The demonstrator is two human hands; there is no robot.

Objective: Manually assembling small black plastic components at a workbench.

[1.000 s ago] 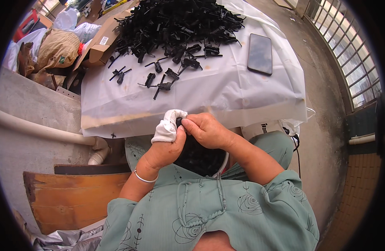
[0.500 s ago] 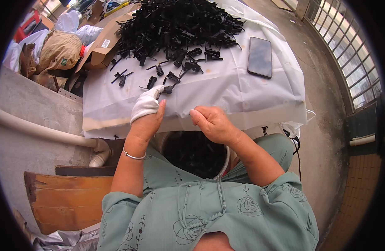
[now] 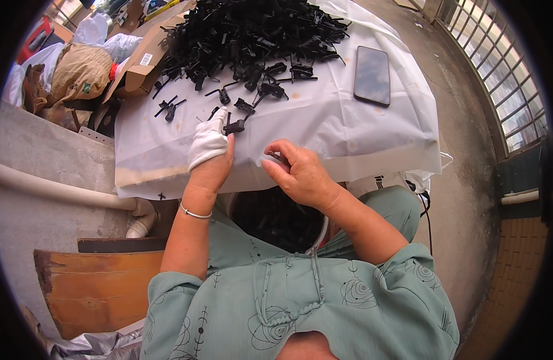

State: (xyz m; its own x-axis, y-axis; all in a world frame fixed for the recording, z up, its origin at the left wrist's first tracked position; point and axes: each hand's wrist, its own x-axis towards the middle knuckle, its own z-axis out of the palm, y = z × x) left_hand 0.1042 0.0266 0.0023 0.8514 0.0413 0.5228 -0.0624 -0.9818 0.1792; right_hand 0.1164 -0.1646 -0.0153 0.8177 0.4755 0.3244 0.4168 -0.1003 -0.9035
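Observation:
My left hand [image 3: 209, 147], in a white glove that leaves the thumb bare, reaches to the table's near side. Its fingers and thumb close on a small black plastic part [image 3: 234, 126] with a thin stem; the grip is partly hidden. My right hand [image 3: 301, 174] is bare and curled near the table's front edge. Between its thumb and forefinger shows a small, thin dark piece [image 3: 279, 157], too small to name. Several like black parts, such as one black clip-like part [image 3: 244, 106], lie just beyond the left fingertips.
A large heap of black parts [image 3: 246, 42] covers the far table, beside an open cardboard box [image 3: 141, 75]. A phone [image 3: 372, 75] lies on the white sheet [image 3: 336, 132] at right. Between my knees stands a round bucket [image 3: 322, 231] with dark contents. Bags [image 3: 84, 69] crowd the far left.
The right hand's thumb and forefinger have parted a little, revealing the thin dark piece. My left hand has shifted slightly forward and left, and the black part has turned beside its fingers.

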